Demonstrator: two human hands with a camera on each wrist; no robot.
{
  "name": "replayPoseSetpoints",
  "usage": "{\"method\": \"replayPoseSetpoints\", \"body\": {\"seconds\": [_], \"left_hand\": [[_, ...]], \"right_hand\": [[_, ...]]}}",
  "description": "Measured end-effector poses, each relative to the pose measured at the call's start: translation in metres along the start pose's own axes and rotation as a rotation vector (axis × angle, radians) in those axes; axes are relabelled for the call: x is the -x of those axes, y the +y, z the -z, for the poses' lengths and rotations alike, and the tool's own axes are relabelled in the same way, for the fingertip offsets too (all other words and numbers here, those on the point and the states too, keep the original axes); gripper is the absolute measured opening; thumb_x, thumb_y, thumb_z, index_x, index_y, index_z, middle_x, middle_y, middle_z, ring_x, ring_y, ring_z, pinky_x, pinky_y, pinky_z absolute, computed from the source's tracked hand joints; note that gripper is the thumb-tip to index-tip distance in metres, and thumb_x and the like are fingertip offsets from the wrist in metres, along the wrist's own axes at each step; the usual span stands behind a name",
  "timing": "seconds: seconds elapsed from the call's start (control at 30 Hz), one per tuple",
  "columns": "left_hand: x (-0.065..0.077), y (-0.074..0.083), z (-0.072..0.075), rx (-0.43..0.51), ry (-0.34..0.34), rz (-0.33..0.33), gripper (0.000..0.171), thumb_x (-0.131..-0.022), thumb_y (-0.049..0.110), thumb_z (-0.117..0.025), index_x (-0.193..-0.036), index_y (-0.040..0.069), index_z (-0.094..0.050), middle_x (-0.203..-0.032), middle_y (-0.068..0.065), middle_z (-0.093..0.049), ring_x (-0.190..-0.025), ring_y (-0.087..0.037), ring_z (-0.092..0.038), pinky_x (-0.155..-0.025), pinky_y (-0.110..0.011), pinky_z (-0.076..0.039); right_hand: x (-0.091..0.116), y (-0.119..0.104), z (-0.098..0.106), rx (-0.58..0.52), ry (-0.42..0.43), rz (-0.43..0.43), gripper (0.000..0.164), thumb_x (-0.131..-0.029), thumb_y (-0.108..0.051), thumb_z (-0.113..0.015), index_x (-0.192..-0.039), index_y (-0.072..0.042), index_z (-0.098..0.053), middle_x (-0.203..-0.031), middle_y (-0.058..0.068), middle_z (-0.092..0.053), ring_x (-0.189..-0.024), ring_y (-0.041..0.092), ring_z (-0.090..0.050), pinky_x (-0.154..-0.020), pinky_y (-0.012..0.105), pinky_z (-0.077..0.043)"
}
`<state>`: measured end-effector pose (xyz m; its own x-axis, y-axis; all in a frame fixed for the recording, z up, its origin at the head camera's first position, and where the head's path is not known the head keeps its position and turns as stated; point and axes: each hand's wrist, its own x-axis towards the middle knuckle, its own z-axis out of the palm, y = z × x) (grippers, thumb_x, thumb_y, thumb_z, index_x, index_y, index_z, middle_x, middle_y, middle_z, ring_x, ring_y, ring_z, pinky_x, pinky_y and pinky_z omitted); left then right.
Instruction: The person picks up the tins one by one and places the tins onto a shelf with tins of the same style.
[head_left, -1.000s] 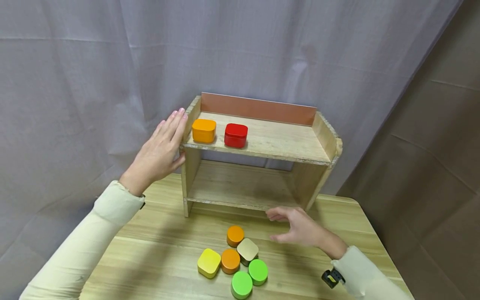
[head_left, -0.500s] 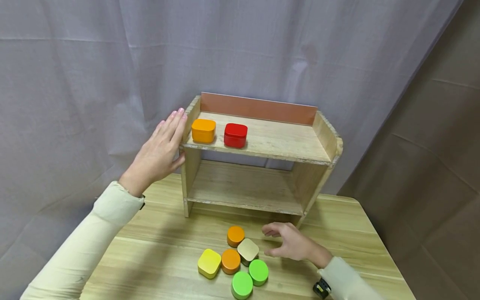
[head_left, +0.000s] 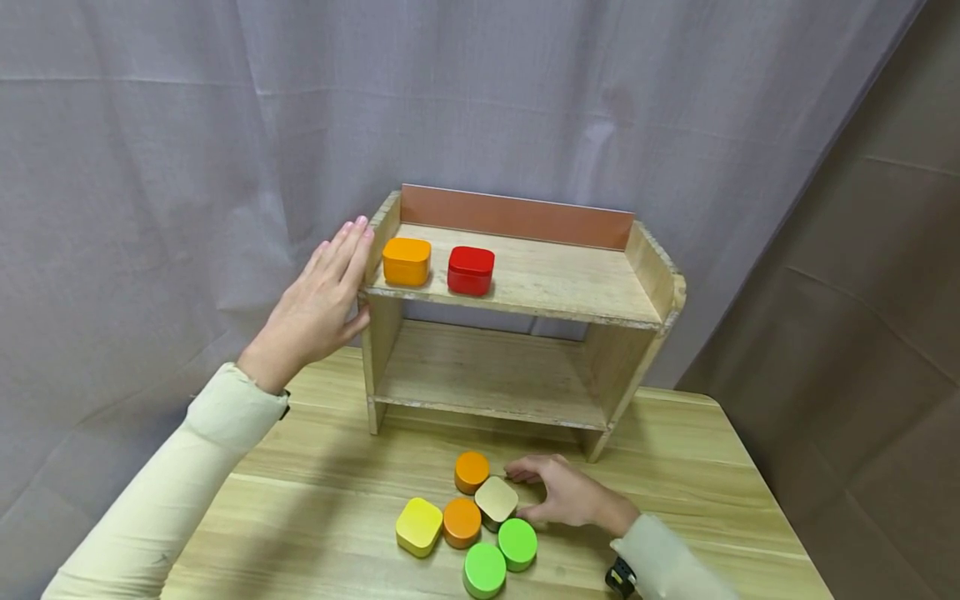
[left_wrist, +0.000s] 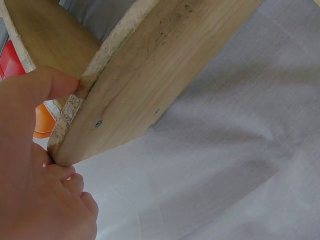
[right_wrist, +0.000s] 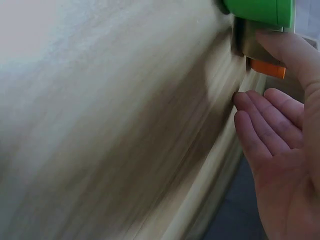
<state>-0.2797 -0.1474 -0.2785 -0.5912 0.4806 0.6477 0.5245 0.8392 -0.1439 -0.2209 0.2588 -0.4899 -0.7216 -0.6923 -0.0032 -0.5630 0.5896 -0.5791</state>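
My left hand [head_left: 318, 296] rests against the left side panel of a small wooden shelf [head_left: 517, 312]. Its fingers lie straight along the panel, and in the left wrist view the thumb [left_wrist: 57, 82] touches the front edge. Down on the table, my right hand [head_left: 570, 493] is beside a beige rounded-square block [head_left: 496, 500], thumb and fingers spread apart. The right wrist view shows the thumb overlapping that block [right_wrist: 252, 46], while the other fingers [right_wrist: 267, 127] stand off it. Against the beige block sit orange round blocks [head_left: 461, 522] and a green round block [head_left: 517, 544].
An orange block [head_left: 407, 262] and a red block [head_left: 471, 271] stand on the shelf's top board. A yellow rounded-square block [head_left: 418, 527] and a second green round block [head_left: 484, 570] are in the table group. Grey curtain [head_left: 480, 92] hangs behind the shelf.
My right hand has moved left and slightly down, from before the shelf's right front to the beige block. The left hand and the blocks have stayed put.
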Motion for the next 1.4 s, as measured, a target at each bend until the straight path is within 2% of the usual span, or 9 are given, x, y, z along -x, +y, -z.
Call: {"method": "replayPoseSetpoints", "body": {"seconds": [0.4,0.87,1.1,1.4], "left_hand": [[0.0,-0.001,-0.001,0.003,0.001,-0.001,0.098,-0.08,0.02,-0.066,-0.156,0.005,-0.006,-0.165,-0.012,-0.006,-0.151,-0.031,-0.016,-0.12,-0.053,-0.026],[0.0,0.0,-0.001,0.005,0.003,-0.001,0.098,-0.08,0.02,-0.066,-0.156,0.005,-0.006,-0.165,-0.012,-0.005,-0.151,-0.032,-0.016,-0.119,-0.054,-0.026],[0.0,0.0,-0.001,0.012,-0.001,0.006,0.097,-0.08,0.02,-0.065,-0.156,0.005,-0.006,-0.165,-0.011,-0.004,-0.151,-0.032,-0.016,-0.12,-0.053,-0.025],[0.0,0.001,-0.001,0.014,-0.002,0.006,0.097,-0.08,0.019,-0.065,-0.156,0.004,-0.006,-0.165,-0.012,-0.005,-0.151,-0.032,-0.015,-0.12,-0.053,-0.024]], "right_hand": [[-0.011,0.0,-0.004,-0.055,-0.051,0.072,0.063,-0.079,-0.019,-0.078,-0.136,-0.011,-0.053,-0.134,0.001,-0.059,-0.115,0.012,-0.062,-0.098,0.029,-0.053],[-0.012,0.0,-0.006,-0.093,-0.058,0.107,0.06,-0.078,-0.021,-0.079,-0.133,-0.017,-0.055,-0.128,-0.004,-0.063,-0.111,0.009,-0.064,-0.095,0.03,-0.055],[-0.012,0.001,-0.008,-0.133,-0.048,0.072,0.055,-0.076,-0.025,-0.081,-0.126,-0.02,-0.058,-0.12,-0.006,-0.066,-0.105,0.006,-0.065,-0.093,0.028,-0.056],[-0.009,0.003,-0.008,-0.119,0.006,0.017,0.052,-0.072,-0.029,-0.084,-0.118,-0.022,-0.06,-0.112,-0.008,-0.067,-0.098,0.004,-0.064,-0.088,0.026,-0.057]]}}
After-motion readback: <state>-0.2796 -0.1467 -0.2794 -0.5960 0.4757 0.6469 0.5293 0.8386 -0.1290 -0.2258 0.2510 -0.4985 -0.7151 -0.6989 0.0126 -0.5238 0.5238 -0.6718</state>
